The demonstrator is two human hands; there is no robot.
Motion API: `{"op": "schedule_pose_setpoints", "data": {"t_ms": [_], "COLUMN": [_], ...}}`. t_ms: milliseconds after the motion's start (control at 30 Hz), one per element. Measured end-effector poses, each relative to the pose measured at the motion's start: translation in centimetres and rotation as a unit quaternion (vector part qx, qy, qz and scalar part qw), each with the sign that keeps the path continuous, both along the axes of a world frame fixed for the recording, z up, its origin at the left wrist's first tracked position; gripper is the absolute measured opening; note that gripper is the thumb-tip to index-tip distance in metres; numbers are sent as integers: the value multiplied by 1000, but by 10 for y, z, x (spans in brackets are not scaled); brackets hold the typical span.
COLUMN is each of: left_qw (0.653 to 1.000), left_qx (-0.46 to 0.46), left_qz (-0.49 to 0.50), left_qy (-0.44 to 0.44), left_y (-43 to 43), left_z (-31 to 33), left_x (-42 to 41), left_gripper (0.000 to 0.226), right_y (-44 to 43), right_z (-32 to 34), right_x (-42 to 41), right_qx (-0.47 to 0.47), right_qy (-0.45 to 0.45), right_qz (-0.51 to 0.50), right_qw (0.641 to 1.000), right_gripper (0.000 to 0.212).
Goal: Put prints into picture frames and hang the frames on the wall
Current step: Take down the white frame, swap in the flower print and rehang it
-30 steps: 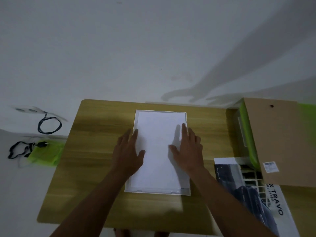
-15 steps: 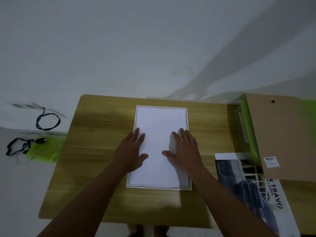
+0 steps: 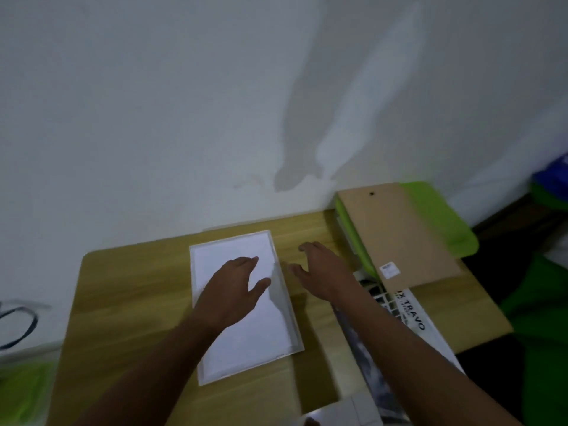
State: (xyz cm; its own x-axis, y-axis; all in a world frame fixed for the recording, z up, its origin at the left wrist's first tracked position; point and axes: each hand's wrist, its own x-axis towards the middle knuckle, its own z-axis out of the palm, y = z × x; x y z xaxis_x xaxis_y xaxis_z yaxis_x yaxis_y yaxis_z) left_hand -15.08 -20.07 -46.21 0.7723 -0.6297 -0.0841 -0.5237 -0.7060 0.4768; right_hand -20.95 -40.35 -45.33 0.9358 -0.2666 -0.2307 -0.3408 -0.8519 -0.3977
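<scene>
A white picture frame [image 3: 289, 315] lies face down on the wooden table [image 3: 123, 302], with a white sheet [image 3: 261, 327] inside it. My left hand [image 3: 233, 287] rests flat on the sheet, fingers straight. My right hand [image 3: 322, 272] hovers over the bare table just right of the frame, fingers loosely spread and holding nothing. A brown backing board [image 3: 396, 238] lies at the table's right, over a green thing. A dark print with the letters "TRAVO" [image 3: 408, 312] lies under my right forearm.
A white wall [image 3: 215, 103] rises right behind the table. Green objects [image 3: 439, 216] sit at the right edge. A black cable [image 3: 18, 324] lies on the floor at the left. A white box corner [image 3: 344, 410] shows at the bottom.
My right hand has left the white sheet and moved right, over the bare table toward the backing board. My left hand stays on the sheet. The camera has swung right and tilted.
</scene>
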Motion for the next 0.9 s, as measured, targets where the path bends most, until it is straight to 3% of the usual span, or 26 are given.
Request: {"op": "schedule_pose_setpoints", "data": {"t_ms": [367, 667, 900], "left_qw": [998, 981, 948], "left_qx": [-54, -38, -70], "left_qz": [-28, 155, 261], "left_qy": [16, 108, 167], "left_y": [-171, -287, -319], "left_z": [39, -10, -32], "left_x": [-18, -24, -35], "left_gripper": [59, 55, 57], "right_y": [-181, -320, -341], "right_z": [42, 1, -29], "right_x": [-50, -61, -64], "right_qx": [-55, -39, 18], "right_qy": [22, 56, 48], "right_qz": [-84, -146, -168], "right_qw": [995, 987, 984], "right_gripper": [63, 53, 51]}}
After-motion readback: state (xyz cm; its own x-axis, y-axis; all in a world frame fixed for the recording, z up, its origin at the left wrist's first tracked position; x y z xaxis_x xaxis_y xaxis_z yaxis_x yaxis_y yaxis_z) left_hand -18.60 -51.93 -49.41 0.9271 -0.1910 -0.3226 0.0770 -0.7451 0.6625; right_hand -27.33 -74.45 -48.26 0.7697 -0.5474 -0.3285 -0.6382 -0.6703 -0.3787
